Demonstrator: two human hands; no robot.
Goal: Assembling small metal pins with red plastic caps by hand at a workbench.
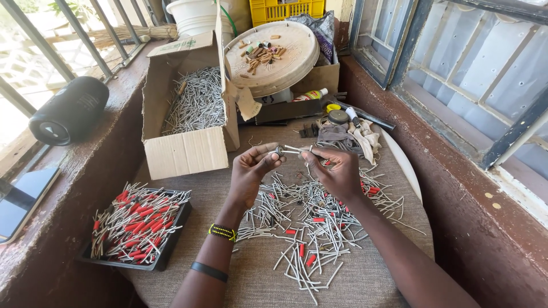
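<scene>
At the frame's centre, the left hand (251, 168) pinches a small dark ring (279, 151) in closed fingers, while the right hand (339, 171) grips a thin grey rod (297, 150) meeting it. Loose rods (308, 228) litter the counter (251, 279) below; a black tray (171, 242) lies lower left.

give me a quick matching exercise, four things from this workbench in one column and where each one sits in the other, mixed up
Things:
1. cardboard box
2. black tray
3. round lid
4. black speaker

Places:
a. on the ledge at far left
b. at the back, small brown pieces on it
c. front left, holding red-tipped sticks
d. behind the tray, full of plain grey sticks

Pairs: 1-d, 2-c, 3-b, 4-a
</scene>
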